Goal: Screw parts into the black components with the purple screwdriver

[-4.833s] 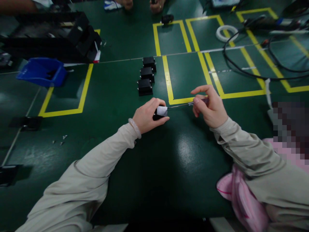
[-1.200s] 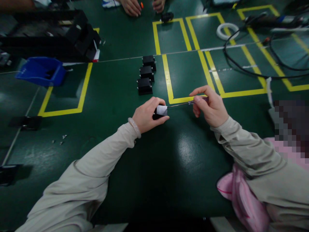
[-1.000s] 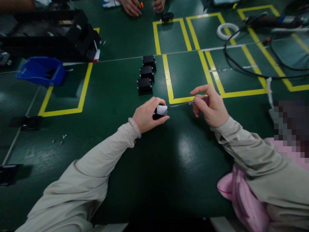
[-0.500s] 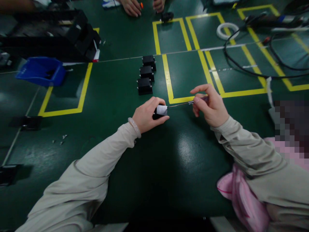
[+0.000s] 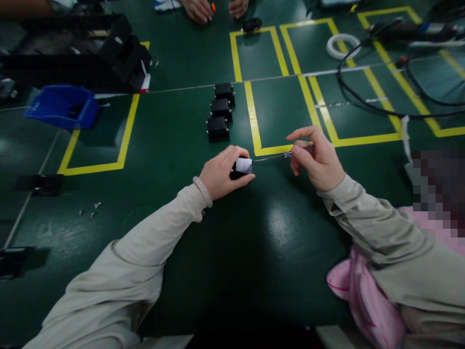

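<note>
My left hand (image 5: pixel 224 170) grips a small black box (image 5: pixel 238 173) with a white label on its upper side, holding it down on the green table. In my right hand (image 5: pixel 315 157) is a screwdriver (image 5: pixel 271 157), its handle pinched between thumb and fingers while the index finger stretches out above. The thin shaft points left, and its tip meets the right side of the box; the exact contact point is too small to make out. Just beyond my left hand, three similar black boxes (image 5: pixel 218 128) with shiny screws at their sides stand in a row.
Several small screws (image 5: pixel 95 209) lie at the left. Beyond them are a blue bin (image 5: pixel 63 107) and a black rack (image 5: pixel 72 58). A white tape ring (image 5: pixel 343 47) and a black cable (image 5: pixel 348 89) lie at the right. Another person's hands (image 5: pixel 199 10) are across the table.
</note>
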Motion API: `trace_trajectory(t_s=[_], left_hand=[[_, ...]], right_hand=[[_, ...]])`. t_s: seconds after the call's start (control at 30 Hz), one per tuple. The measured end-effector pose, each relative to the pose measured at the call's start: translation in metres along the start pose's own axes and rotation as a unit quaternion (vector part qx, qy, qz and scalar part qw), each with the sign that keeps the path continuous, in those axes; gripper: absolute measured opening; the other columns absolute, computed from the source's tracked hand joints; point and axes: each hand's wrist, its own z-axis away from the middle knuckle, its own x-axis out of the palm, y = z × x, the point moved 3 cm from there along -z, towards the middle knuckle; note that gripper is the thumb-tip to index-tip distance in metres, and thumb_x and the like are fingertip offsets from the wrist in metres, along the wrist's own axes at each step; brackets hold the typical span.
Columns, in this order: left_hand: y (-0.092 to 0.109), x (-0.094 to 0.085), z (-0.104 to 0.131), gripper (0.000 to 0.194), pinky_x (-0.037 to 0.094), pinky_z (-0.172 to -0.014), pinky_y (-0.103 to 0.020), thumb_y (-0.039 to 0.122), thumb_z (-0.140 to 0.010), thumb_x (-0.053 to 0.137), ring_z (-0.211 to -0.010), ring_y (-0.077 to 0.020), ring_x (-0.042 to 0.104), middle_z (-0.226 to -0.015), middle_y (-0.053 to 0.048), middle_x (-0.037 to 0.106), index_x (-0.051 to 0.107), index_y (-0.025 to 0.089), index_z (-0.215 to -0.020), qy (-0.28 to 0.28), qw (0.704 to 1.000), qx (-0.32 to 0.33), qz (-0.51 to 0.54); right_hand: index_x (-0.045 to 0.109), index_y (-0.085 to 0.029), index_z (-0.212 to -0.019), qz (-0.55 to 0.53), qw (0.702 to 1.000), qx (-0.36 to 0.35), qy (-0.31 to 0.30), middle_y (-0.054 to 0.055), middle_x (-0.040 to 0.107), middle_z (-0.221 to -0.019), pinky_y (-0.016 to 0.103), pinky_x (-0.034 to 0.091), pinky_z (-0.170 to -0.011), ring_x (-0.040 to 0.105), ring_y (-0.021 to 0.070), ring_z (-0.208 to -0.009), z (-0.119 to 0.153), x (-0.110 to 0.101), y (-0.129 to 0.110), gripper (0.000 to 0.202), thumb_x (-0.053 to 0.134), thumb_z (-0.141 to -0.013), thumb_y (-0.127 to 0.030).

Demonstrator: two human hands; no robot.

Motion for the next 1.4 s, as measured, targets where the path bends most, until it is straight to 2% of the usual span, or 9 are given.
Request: trace_trajectory(t_s=[0.17, 0.43, 0.63, 0.83, 1.07, 1.23, 1.4], left_hand=[[0.0000, 0.0004, 0.0003, 0.036, 0.052, -0.085, -0.038, 0.045, -0.090, 0.065, -0.098, -0.0230, 0.062, -0.110, -0.008, 0.063, 0.054, 0.020, -0.113, -0.003, 1.000, 0.000, 0.000], [0.0005, 0.0004, 0.0003, 0.036, 0.052, -0.087, -0.039, 0.044, -0.089, 0.065, -0.099, -0.0237, 0.063, -0.110, -0.008, 0.063, 0.055, 0.019, -0.113, -0.001, 1.000, -0.001, 0.003], [0.0004, 0.0004, 0.0003, 0.035, 0.052, -0.086, -0.039, 0.044, -0.089, 0.065, -0.099, -0.0233, 0.063, -0.110, -0.007, 0.064, 0.054, 0.020, -0.113, -0.006, 1.000, -0.005, 0.000], [0.0000, 0.0011, 0.0010, 0.035, 0.052, -0.087, -0.039, 0.043, -0.089, 0.065, -0.099, -0.0232, 0.063, -0.109, -0.008, 0.063, 0.055, 0.019, -0.113, 0.004, 1.000, 0.004, 0.001], [0.0004, 0.0001, -0.0001, 0.036, 0.052, -0.086, -0.039, 0.045, -0.089, 0.065, -0.099, -0.0233, 0.063, -0.110, -0.008, 0.063, 0.055, 0.020, -0.113, -0.003, 1.000, -0.003, 0.002], [0.0001, 0.0003, 0.0002, 0.036, 0.052, -0.086, -0.038, 0.043, -0.089, 0.066, -0.099, -0.0230, 0.063, -0.110, -0.007, 0.064, 0.055, 0.019, -0.113, 0.001, 1.000, 0.002, 0.002], [0.0000, 0.0008, 0.0005, 0.034, 0.052, -0.087, -0.038, 0.042, -0.089, 0.066, -0.099, -0.0225, 0.062, -0.109, -0.007, 0.063, 0.055, 0.020, -0.113, 0.002, 1.000, 0.002, -0.002]], right_hand=[[0.055, -0.026, -0.102, -0.005, 1.000, 0.020, 0.000, -0.010, 0.039, -0.047, 0.028, 0.036, -0.036, 0.041, 0.0109, -0.036, 0.0001, -0.0005, 0.0022, 0.028, 0.061, -0.096, -0.053], [0.053, -0.027, -0.107, 0.016, 1.000, 0.003, -0.001, -0.008, 0.049, -0.055, 0.029, 0.037, -0.042, 0.049, 0.0123, -0.042, 0.0006, -0.0009, 0.0001, 0.026, 0.065, -0.095, -0.047], [0.053, -0.027, -0.102, 0.004, 1.000, 0.009, -0.002, -0.010, 0.043, -0.051, 0.029, 0.037, -0.039, 0.045, 0.0116, -0.038, 0.0001, -0.0005, 0.0011, 0.027, 0.063, -0.095, -0.051], [0.053, -0.026, -0.106, 0.013, 1.000, 0.001, -0.003, -0.008, 0.049, -0.056, 0.029, 0.036, -0.042, 0.049, 0.0113, -0.042, 0.0003, -0.0009, -0.0006, 0.028, 0.066, -0.095, -0.048], [0.053, -0.026, -0.103, -0.005, 1.000, 0.007, -0.003, -0.010, 0.043, -0.050, 0.028, 0.037, -0.039, 0.044, 0.0109, -0.038, -0.0001, 0.0003, -0.0009, 0.028, 0.063, -0.096, -0.050], [0.053, -0.026, -0.106, 0.016, 1.000, 0.003, -0.001, -0.008, 0.048, -0.055, 0.029, 0.036, -0.040, 0.049, 0.0114, -0.041, 0.0002, -0.0010, -0.0007, 0.026, 0.066, -0.095, -0.047], [0.054, -0.025, -0.104, -0.001, 1.000, -0.005, -0.005, -0.009, 0.047, -0.052, 0.028, 0.038, -0.040, 0.048, 0.0110, -0.040, -0.0002, -0.0008, 0.0002, 0.027, 0.063, -0.096, -0.050]])
